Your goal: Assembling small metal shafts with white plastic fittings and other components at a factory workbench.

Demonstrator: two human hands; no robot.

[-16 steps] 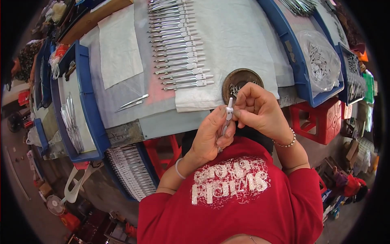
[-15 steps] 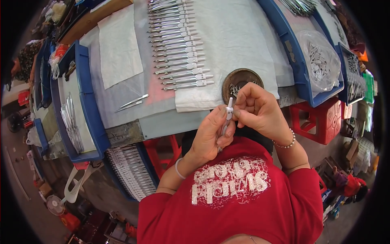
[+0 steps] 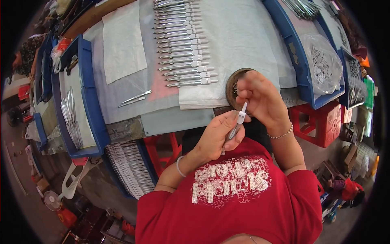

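From my distant seat, I see the worktable (image 3: 176, 123) as the largest thing in front of the person, its near edge running just beyond the hands. A pale sheet (image 3: 248, 36) covers much of it, and the person's red shirt (image 3: 231, 221) fills the lower middle of my view. A blue tray (image 3: 92, 97) on the left holds slender metal rods (image 3: 71, 120), while another blue tray (image 3: 286, 32) bounds the right side. Below its corner I make out a red stool (image 3: 325, 124). On the sheet, a long row of metal pieces (image 3: 191, 53) lies with the white heads to the right, well apart from the hands. A clear plastic bag (image 3: 323, 69) of small parts sits inside the right-hand tray.

The left hand (image 3: 217, 136) is closed around one metal piece (image 3: 241, 117), gripping it with thumb and fingers; its white head sticks up past the thumb, near the table edge. The right hand (image 3: 262, 97) is raised just beside that tip, fingers loosely curled and partly blurred, and I cannot tell whether they pinch anything. It stands in my way, covering part of the round brown bowl (image 3: 230, 91) behind it. Left of the bowl, well apart, two thin pointed metal legs (image 3: 136, 97) lie side by side. Smallest of all are the tiny metal bits (image 3: 235, 87) inside the bowl, mostly hidden from me
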